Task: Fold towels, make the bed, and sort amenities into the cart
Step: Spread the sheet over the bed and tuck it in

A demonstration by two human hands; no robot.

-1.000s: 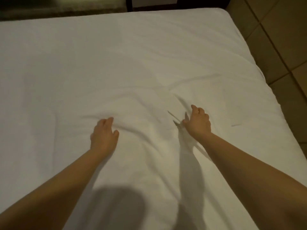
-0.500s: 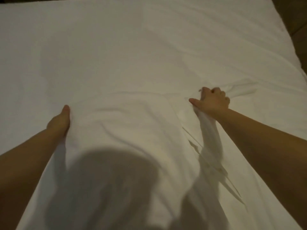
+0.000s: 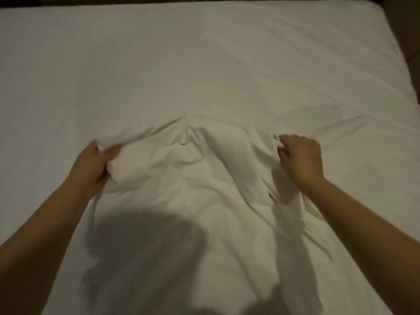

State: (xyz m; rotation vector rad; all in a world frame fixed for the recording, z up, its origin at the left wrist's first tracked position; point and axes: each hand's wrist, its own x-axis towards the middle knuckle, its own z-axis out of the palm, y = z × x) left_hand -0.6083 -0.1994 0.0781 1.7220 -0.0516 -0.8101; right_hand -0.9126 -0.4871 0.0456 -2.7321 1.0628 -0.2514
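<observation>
- White sheet (image 3: 195, 183) lies bunched and wrinkled on the near middle of the bed (image 3: 204, 53), with one ridge raised at its far edge.
- Left grip (image 3: 95, 165) clenches a fold at the bunch's left end.
- Right grip (image 3: 300, 156) clenches the right end, knuckles up.
- I see a rounded shadow (image 3: 147, 246) across the near cloth.

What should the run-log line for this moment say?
step: making the bed | left hand: grips white sheet | right hand: grips same sheet | sheet: bunched, wrinkled between hands, on bed | towels, cart: not in view
</observation>
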